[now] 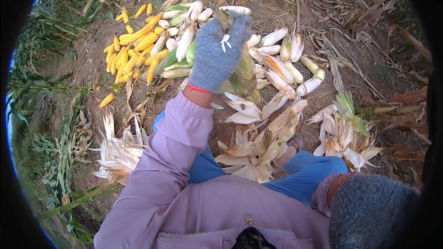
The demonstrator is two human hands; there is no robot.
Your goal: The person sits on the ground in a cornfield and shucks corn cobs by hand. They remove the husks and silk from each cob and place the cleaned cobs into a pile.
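My left hand (220,48), in a grey-blue knitted glove, is closed round an ear of corn in its husk (242,77). Green-brown husk hangs below the fist and a dry tip sticks out above it; the kernels are hidden. A scrap of pale husk (225,43) clings to the back of the glove. Low at the right, close to my body, is my right hand (374,212) in a matching glove. Its fingers are out of sight, so its grip does not show. Beyond my left hand lies a heap of husked ears (185,41).
Bare yellow cobs (145,41) are piled at the far left. More pale ears (281,71) lie right of my left hand. Loose husks (251,152) lie between my legs, with further husk piles (121,150) (346,131) on both sides. Dry stalks (350,62) cover the right.
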